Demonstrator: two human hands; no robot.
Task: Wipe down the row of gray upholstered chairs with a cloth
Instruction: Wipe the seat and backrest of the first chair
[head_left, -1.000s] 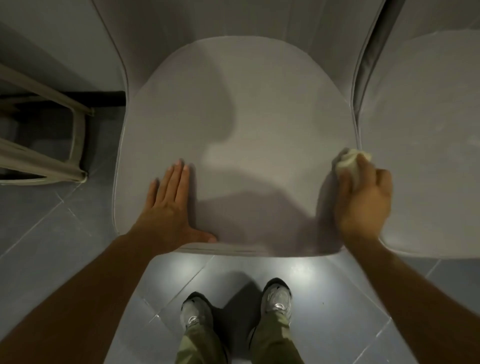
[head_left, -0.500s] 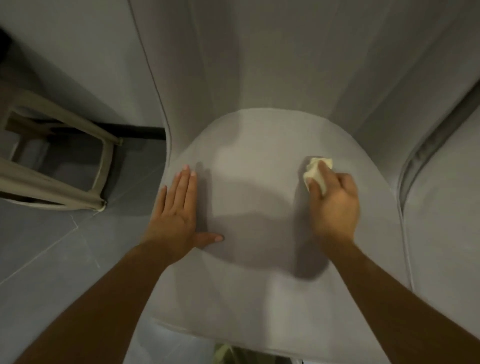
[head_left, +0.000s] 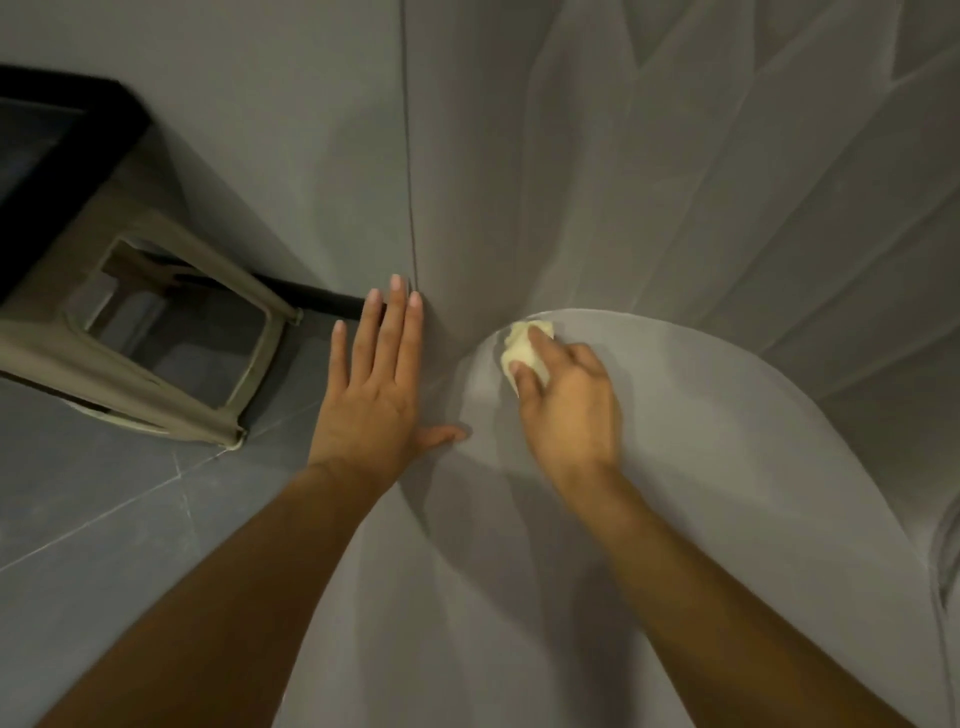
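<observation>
Now, head view: one cam only, looks down on both arms.
L hand (head_left: 371, 395): flat, fingers straight and close together, thumb spread to the side; holds nothing. Lies along left edge of the gray chair seat (head_left: 727, 493), fingertips by the seam of the backrest (head_left: 597, 182).
R hand (head_left: 569, 410): fingers curled round the cloth (head_left: 524, 345), presses it on the chair seat.
Cloth: small pale-yellow wad, at back-left part of chair seat, just where it meets the backrest.
Stool (head_left: 156, 364): beige plastic, on tiled floor (head_left: 104, 519), left of L hand, not touching it.
</observation>
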